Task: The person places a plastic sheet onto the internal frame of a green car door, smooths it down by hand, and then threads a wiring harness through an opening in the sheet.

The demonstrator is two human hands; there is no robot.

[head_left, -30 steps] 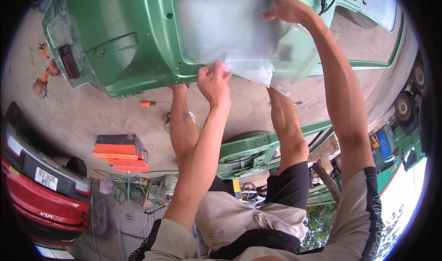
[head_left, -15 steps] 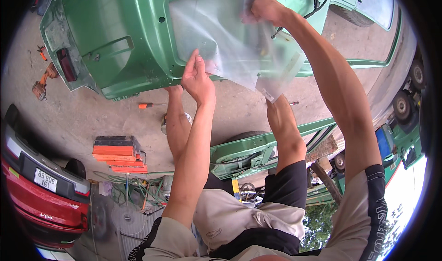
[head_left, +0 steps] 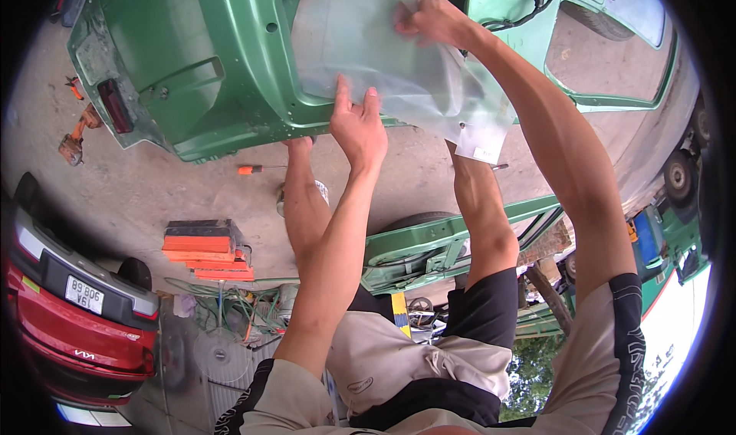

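Plastic sheet (head_left: pixel 360 52) lies over green panel (head_left: pixel 165 44), drooping past its lower edge. Left hand (head_left: pixel 358 128) at sheet, fingers slightly apart; right hand (head_left: pixel 437 21) curled; cannot tell whether either grips. Concrete floor (head_left: pixel 146 193) carries orange toolbox (head_left: pixel 205 245); red car (head_left: pixel 77 328) at left edge.

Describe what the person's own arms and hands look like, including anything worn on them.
The left hand and right hand wear no gloves; no watch shows at either wrist. The left sleeve and right sleeve are short and beige-grey, each with a black band bearing pale lettering.
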